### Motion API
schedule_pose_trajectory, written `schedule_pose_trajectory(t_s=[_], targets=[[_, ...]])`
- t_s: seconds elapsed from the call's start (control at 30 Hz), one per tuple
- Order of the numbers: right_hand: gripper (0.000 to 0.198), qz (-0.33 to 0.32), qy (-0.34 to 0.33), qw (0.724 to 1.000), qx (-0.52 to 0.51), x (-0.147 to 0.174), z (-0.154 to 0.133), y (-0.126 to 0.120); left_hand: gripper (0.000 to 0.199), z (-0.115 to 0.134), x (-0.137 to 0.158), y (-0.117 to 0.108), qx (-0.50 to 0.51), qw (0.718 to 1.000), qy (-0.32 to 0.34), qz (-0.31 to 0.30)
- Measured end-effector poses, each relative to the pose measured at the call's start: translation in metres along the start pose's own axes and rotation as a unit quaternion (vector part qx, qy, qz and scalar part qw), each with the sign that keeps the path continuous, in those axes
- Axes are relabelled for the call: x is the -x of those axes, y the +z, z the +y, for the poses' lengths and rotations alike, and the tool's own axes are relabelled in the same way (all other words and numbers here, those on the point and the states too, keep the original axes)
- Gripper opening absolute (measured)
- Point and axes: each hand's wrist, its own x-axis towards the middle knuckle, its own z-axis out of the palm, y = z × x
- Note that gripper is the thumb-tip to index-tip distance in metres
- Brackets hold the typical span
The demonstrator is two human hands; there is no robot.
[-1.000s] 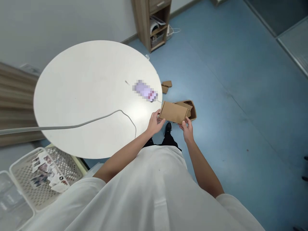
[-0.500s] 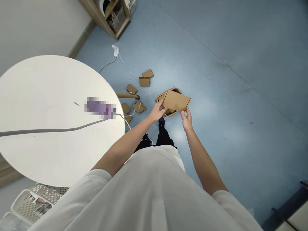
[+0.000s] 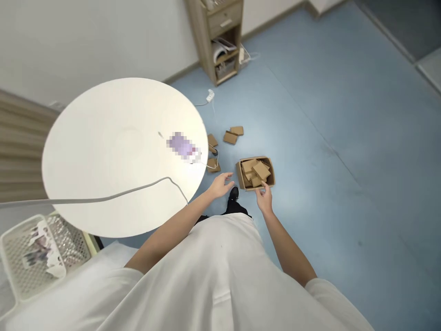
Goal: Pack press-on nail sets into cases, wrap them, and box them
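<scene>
Left hand [image 3: 221, 185] and right hand [image 3: 264, 198] are apart, seemingly unladen — boxes [image 3: 261, 170] already in the carton [image 3: 239, 178] beyond the right, loose boxes [image 3: 230, 137] outside beyond the left.

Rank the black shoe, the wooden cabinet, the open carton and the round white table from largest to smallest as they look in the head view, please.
1. Round white table
2. Wooden cabinet, cut off by the top edge
3. Open carton
4. Black shoe
This ranks apparent size only.
</scene>
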Motion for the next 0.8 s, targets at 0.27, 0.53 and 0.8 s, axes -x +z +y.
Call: schedule_pose_trajectory(t_s=[0.27, 0.53, 0.8], targets=[[0.039, -0.207, -0.242, 0.946, 0.067, 0.053, -0.074, 0.103, 0.040, -0.065, 0.155, -0.076, 0.110, 0.960, -0.034, 0.253], [0.032, -0.484, -0.342, 0.797, 0.117, 0.189, -0.127, 0.244, 0.035, -0.162, 0.323, -0.097, 0.201, 0.828, -0.145, 0.503], [0.029, -0.670, -0.411, 0.582, 0.209, 0.300, -0.137, 0.335, 0.037, -0.229, 0.429, -0.074, 0.268, 0.693, -0.220, 0.632]])
